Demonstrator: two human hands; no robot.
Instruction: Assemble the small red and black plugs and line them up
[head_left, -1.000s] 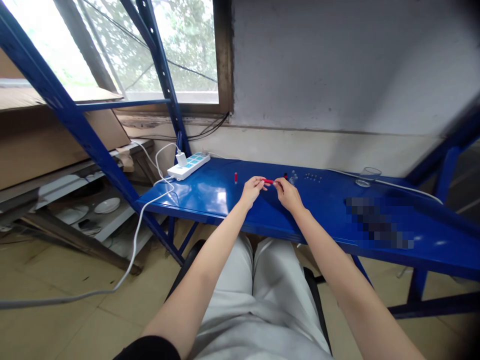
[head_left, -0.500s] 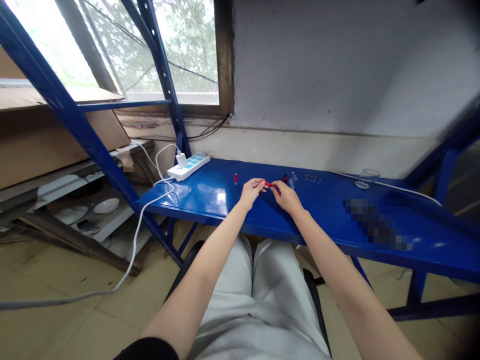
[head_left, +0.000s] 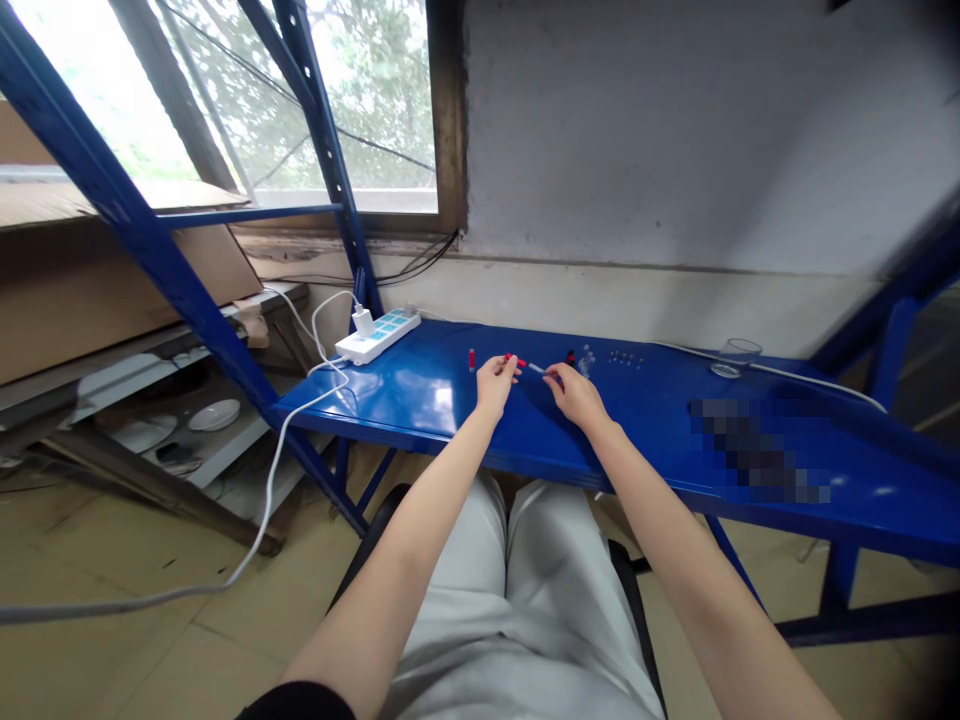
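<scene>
My left hand (head_left: 494, 384) is closed in a pinch on a small red tube (head_left: 518, 361) above the blue table (head_left: 420, 395). To its right, my right hand (head_left: 579, 396) pinches a thin whitish stick-like piece (head_left: 536, 368), its free end pointing at the tube across a small gap. Both pieces are too small to name more exactly. A similar red tube (head_left: 472, 359) stands on the table left of my hands. Just beyond my right hand are a small red and black piece (head_left: 571, 357) and several small clear pieces (head_left: 586, 358).
Several tiny metallic bits (head_left: 626, 358) lie right of the clear pieces. A clear glass (head_left: 739, 358) stands near the back right, beside a cable. A blurred dark object (head_left: 754, 450) lies in front. At the left end is a white power strip (head_left: 378, 335) with a plugged-in cord.
My hands have moved slightly apart. The red tube has shifted left with my left hand, and the whitish piece in my right hand now shows, separate from the tube.
</scene>
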